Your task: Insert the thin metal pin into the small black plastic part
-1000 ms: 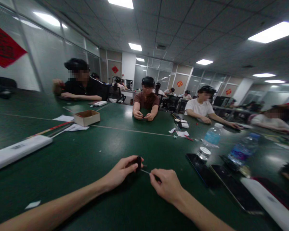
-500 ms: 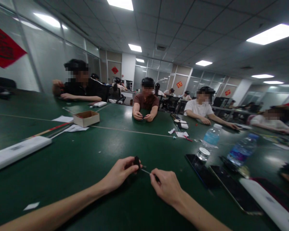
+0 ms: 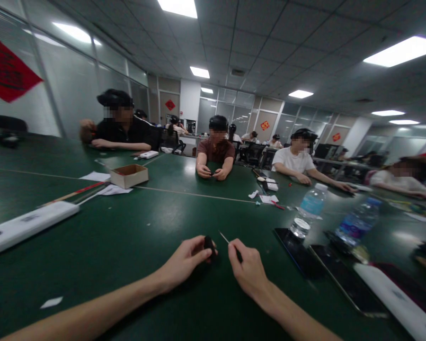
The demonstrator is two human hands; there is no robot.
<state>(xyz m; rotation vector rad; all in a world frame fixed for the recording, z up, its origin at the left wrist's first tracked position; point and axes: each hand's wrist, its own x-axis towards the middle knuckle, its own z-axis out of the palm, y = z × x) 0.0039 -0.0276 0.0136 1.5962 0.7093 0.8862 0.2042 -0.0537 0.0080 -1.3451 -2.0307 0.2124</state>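
Right now my left hand (image 3: 184, 260) pinches a small black piece (image 3: 209, 247) above the desk (image 3: 92, 265), while my right hand (image 3: 246, 273) grips a thin pin (image 3: 226, 238), its tip near the piece, not touching it.

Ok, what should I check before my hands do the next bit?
Left hand pinching the small black piece: ok, the piece sits between the fingers.
Right hand gripping the thin pointed tool: ok, its dark end is in the fingers and the tip points up and away.
Tool tip apart from the piece: ok, a small gap shows between them.
Hole or slot on the piece: cannot tell, it is too small and dark.
Water bottle and black phone away from your hands: ok, both lie off to the right.
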